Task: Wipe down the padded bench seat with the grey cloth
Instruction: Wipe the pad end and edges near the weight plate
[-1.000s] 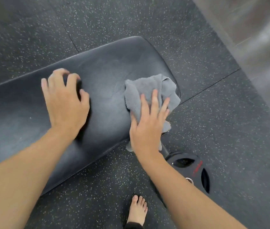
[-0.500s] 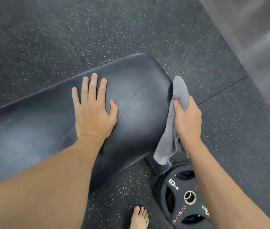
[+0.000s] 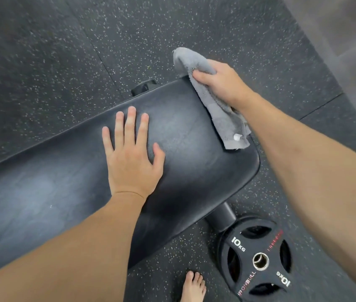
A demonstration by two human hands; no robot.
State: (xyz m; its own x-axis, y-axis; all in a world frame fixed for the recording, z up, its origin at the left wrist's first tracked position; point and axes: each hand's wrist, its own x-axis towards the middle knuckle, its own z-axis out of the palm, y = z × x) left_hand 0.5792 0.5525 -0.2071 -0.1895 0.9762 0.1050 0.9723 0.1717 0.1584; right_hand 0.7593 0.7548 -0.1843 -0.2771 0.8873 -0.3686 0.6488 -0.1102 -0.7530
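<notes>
Nearest the camera, a bare foot (image 3: pixel 193 286) stands on the dark speckled rubber floor (image 3: pixel 42 51), toes pointing up the frame. Just to its right a black round weight plate (image 3: pixel 257 260) lies flat on the floor, marked "10 KG" in white with red lettering on its rim and a metal-lined centre hole. The plate touches or overlaps a short black cylindrical bench foot (image 3: pixel 221 216) that sticks out from under the seat's near edge.

Both bare forearms reach in from the bottom corners. The left hand (image 3: pixel 132 155) lies open and flat, palm down, fingers spread, on the black padded bench seat (image 3: pixel 42 203), the surface that runs from the left edge to a rounded end at the right. The pad shows dull, smeared patches toward the left.

Further out, the right hand (image 3: pixel 220 83) is closed around a bunched grey terry cloth (image 3: pixel 220 112) at the far right corner of the seat. The cloth drapes along the seat's end edge, its lower part lying on the pad with a small white tag showing, its upper end poking out beyond the knuckles over the floor. The right forearm hides the floor beside the seat end.

Behind the seat's far edge a second black foot or knob (image 3: pixel 143 87) peeks out. A lighter grey floor strip (image 3: pixel 346 29) fills the top right corner.
</notes>
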